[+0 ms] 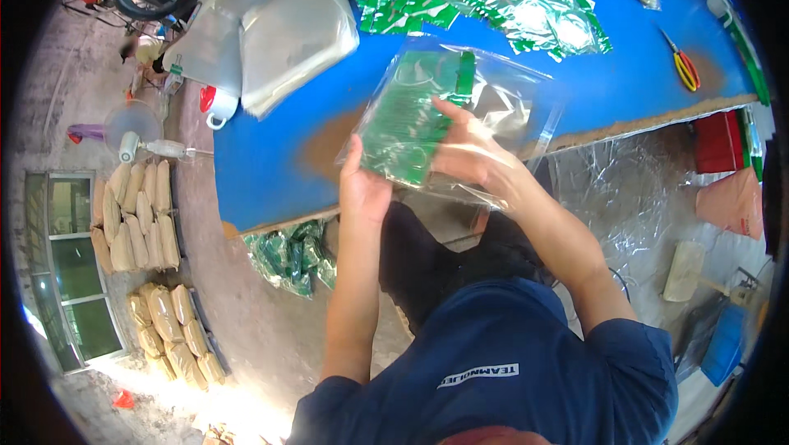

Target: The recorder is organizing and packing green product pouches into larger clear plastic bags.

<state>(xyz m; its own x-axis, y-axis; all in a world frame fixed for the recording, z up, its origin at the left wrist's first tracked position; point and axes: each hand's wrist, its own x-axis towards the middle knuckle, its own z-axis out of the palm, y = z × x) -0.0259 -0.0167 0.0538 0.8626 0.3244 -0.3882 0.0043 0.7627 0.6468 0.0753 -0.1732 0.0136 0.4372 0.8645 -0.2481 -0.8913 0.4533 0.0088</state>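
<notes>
My left hand and right hand gripped the green stack — holding the clear bag flat seemed best.

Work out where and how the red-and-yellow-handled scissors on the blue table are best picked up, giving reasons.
Probably by the handles, coming from the table's near edge: the scissors lie with their handles toward that edge and their slim blades pointing away from the person.
</notes>
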